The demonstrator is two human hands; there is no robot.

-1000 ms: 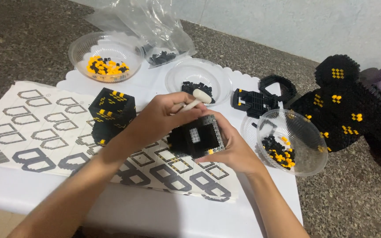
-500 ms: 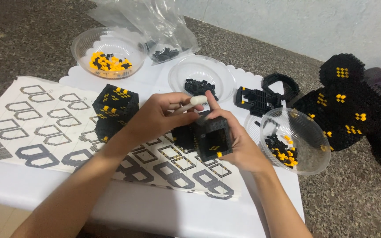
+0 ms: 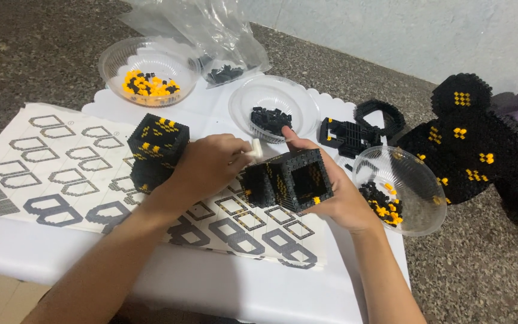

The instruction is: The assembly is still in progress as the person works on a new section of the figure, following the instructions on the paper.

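Black hollow block cube (image 3: pixel 298 180) with yellow specks; black-and-yellow studded cube (image 3: pixel 157 139); white sheet (image 3: pixel 61 174) printed with grey outline shapes; white pick tool (image 3: pixel 254 150).

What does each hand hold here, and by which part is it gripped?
The right hand grips the hollow black block cube by its right side. The left hand pinches a small white tool; the gripped end is hidden.

A white scalloped tray (image 3: pixel 223 114) (on speckled floor (image 3: pixel 31 54)) carries an instruction sheet (image 3: pixel 61 174) and three clear bowls (image 3: pixel 151 63).
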